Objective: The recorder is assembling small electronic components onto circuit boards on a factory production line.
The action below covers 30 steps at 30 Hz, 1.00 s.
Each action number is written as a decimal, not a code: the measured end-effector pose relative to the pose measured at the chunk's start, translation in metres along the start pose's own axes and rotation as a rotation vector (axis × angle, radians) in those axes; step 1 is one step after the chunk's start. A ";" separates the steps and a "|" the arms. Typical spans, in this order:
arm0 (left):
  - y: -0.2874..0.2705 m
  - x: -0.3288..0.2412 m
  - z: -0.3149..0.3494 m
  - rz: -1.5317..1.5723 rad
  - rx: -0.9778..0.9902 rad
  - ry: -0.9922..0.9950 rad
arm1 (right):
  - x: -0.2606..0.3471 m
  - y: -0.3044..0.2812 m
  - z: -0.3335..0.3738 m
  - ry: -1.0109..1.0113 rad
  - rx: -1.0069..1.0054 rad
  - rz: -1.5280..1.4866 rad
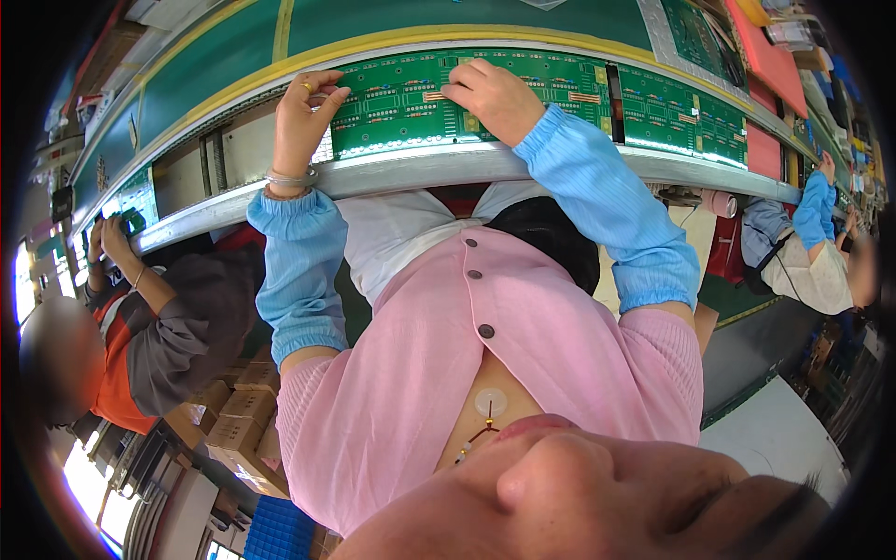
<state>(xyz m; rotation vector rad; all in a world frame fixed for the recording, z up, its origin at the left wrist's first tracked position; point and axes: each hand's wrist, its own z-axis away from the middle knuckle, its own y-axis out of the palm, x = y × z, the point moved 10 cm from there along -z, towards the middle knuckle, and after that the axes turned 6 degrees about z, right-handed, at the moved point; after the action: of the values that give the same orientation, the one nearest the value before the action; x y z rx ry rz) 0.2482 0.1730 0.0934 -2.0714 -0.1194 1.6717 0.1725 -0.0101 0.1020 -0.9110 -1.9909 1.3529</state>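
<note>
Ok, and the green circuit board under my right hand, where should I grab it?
Probably by its two short ends, from above at left and right. The green circuit board lies flat, small components dot its face, and its near long side runs along the metal rail. The left hand is by its left end; a dark gap at the right end may leave finger room.

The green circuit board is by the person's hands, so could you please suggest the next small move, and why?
Perhaps steady the green circuit board at its left end with the left hand: it sits near that end, while the right hand is over the board beside a copper-coloured strip. Whether either hand pinches a small part is unclear.
</note>
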 end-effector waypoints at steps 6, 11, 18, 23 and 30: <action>0.007 -0.021 0.000 -0.072 -0.005 0.073 | -0.004 -0.007 0.023 0.097 0.007 0.049; 0.017 -0.046 -0.027 -0.296 -0.014 0.202 | -0.037 -0.037 0.024 0.258 -0.162 -0.189; 0.020 -0.036 -0.145 -0.762 -0.120 0.412 | -0.134 -0.081 0.058 0.506 -0.210 -0.077; 0.044 -0.002 -0.181 -1.217 0.001 0.464 | -0.241 -0.084 0.108 0.836 -0.182 -0.024; 0.043 -0.009 -0.175 -1.314 0.081 0.414 | -0.331 -0.050 0.084 0.905 -0.004 0.204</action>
<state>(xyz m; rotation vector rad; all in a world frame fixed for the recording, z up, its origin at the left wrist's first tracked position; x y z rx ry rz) 0.4008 0.0785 0.1090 -1.5460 -0.9863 0.4298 0.3002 -0.3307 0.0968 -1.4303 -1.2192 0.7874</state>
